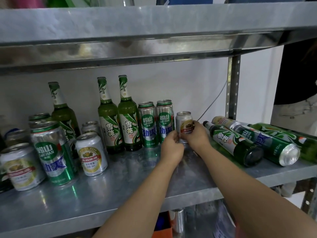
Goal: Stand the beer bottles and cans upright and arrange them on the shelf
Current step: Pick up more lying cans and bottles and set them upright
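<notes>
We are working on the galvanised steel shelf (130, 191). The step in hand looks like seating a short can at the end of the back row. The row's biggest pieces, at ten o'clock from our hands, are two upright Snow bottles (129, 124), labelled 雪花. Just right of them stand two tall Laoshan cans (148, 124), which read 崂山, LAOSHAN and 500 ml. At three o'clock lie a fallen Snow bottle (229, 143) and a fallen Laoshan can (269, 145), not yet stood up.

The short Yanjing can (183, 120) stands upright at twelve o'clock from our hands, just beside the right-hand Laoshan can. Its red band matches the front Yanjing can (91, 154) at eight o'clock, which reads 燕京啤酒 under "BEER".

Our right hand (197, 137) wraps its fingers round the can's right side. Our left hand (171, 146) curls its fingertips against the lower left.

To do this well, we judge we should:
- turn the label to face forward
- press the base flat
- close the gap to the neighbouring can without knocking it
- let go gently
</notes>
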